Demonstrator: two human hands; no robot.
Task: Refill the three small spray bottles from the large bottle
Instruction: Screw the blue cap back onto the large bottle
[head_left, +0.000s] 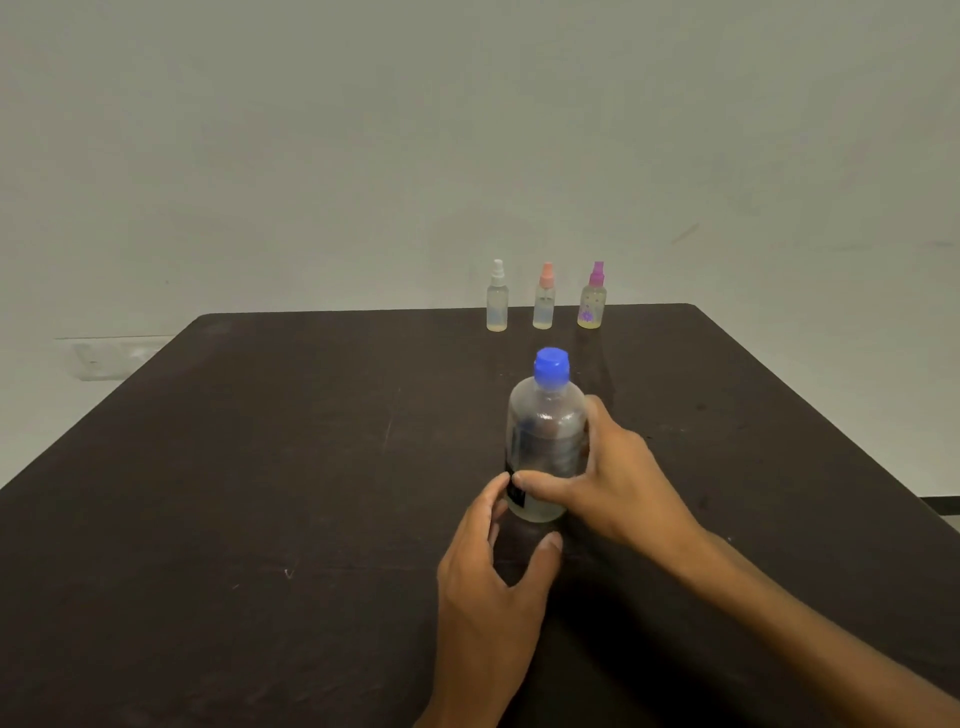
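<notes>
The dark table spreads under both hands. Between them the large bottle stands upright, blue cap on, pointing up. The right hand wraps its side; the left hand cups its base, fingers spread. Well beyond the hands, 3 small spray bottles stand upright, sprayers on. Likely the opening step; uncapping comes next.

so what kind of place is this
Probably a plain indoor room set up for a tabletop task: a dark brown table against a bare pale wall, holding only three small clear spray bottles and a large clear blue-capped bottle.
</notes>
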